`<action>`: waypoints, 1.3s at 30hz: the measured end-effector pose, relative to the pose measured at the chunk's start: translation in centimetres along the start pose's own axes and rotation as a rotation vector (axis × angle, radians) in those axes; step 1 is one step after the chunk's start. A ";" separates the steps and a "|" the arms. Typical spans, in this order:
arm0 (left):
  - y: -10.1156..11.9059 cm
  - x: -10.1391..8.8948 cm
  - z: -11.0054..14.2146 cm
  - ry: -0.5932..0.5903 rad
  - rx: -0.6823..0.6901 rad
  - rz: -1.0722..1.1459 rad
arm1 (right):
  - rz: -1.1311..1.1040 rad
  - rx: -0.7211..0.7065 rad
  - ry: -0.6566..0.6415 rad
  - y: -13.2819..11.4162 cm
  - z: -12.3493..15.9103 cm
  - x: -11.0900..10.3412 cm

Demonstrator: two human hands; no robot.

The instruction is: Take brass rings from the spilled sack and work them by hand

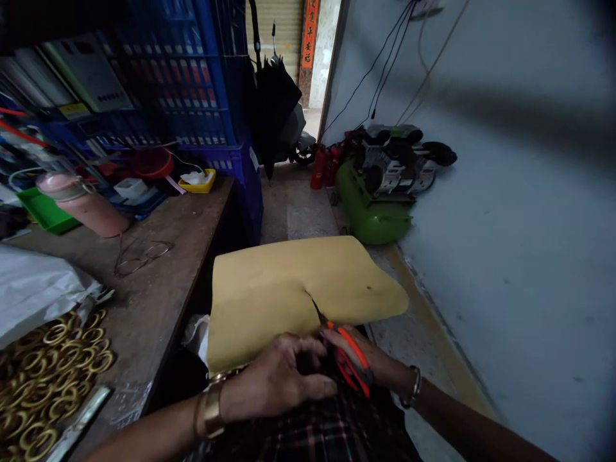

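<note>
A tan sheet of stiff material [269,289] lies across my lap, with a cut running into its middle. My right hand [370,359] is closed on orange-handled scissors [349,359], whose blades sit in the cut. My left hand [279,382] wears a gold bangle and grips the near edge of the sheet, fingers curled, right beside the scissors.
A wooden workbench [163,256] stands at my left with a pile of brass rings [48,372], a white plastic bag [33,289], a pink bottle [81,202] and small trays. Blue crates [192,77] are stacked behind. A green air compressor [375,199] sits on the floor ahead.
</note>
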State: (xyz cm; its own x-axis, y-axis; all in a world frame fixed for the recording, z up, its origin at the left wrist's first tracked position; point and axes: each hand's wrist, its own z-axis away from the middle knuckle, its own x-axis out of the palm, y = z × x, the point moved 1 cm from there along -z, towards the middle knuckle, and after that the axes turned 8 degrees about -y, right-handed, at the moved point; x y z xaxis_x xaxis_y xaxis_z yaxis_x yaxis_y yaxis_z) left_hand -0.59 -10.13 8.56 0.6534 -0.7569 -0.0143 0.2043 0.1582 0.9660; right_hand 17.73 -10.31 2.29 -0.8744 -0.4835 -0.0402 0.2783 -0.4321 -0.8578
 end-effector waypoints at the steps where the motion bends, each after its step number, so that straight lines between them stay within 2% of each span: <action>1: -0.1 -0.1 -0.4 0.115 0.080 -0.190 | -0.033 0.011 -0.009 0.1 -0.1 0.1; 3: -1.3 -0.2 -1.8 0.294 0.127 -0.528 | -0.093 0.050 -0.011 0.2 -0.2 0.0; 7: -4.9 -0.1 -5.2 0.335 -0.106 -1.097 | -0.162 0.103 -0.008 -0.5 0.2 -0.2; 10: -5.7 -0.1 -6.4 0.378 -0.163 -1.296 | -0.192 0.100 0.009 -0.9 0.4 -0.3; 13: -5.3 -0.9 -6.5 0.319 -0.152 -1.323 | -0.222 0.114 -0.015 -0.8 0.4 -0.5; 17: -3.9 -4.0 -6.6 0.216 -0.149 -1.144 | -0.225 0.118 -0.097 -0.5 0.5 -1.2; 20: -2.5 -6.6 -7.1 0.221 -0.143 -0.850 | -0.214 0.106 -0.158 -0.6 0.9 -1.8; 23: -0.9 -8.1 -7.6 0.236 -0.078 -0.530 | -0.162 0.095 -0.194 -1.1 1.3 -2.3; 26: 0.2 -8.5 -7.9 0.208 -0.102 -0.246 | -0.087 0.081 -0.220 -1.7 1.4 -2.6; 29: 0.7 -8.6 -7.9 0.196 -0.185 -0.075 | -0.071 0.099 -0.268 -2.1 1.4 -2.8; 32: 0.9 -8.6 -7.9 0.205 -0.219 0.018 | -0.037 0.107 -0.293 -2.6 1.4 -2.8; 39: 0.7 -8.8 -8.3 0.238 -0.204 0.110 | -0.015 0.100 -0.279 -2.9 1.6 -2.6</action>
State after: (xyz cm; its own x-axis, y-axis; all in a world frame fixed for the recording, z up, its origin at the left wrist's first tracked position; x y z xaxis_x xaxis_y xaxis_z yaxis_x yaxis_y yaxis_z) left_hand -0.18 1.91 7.25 0.8266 -0.5628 0.0047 0.2490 0.3731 0.8938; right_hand 19.87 -9.05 5.69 -0.7397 -0.6609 0.1266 0.3159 -0.5072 -0.8019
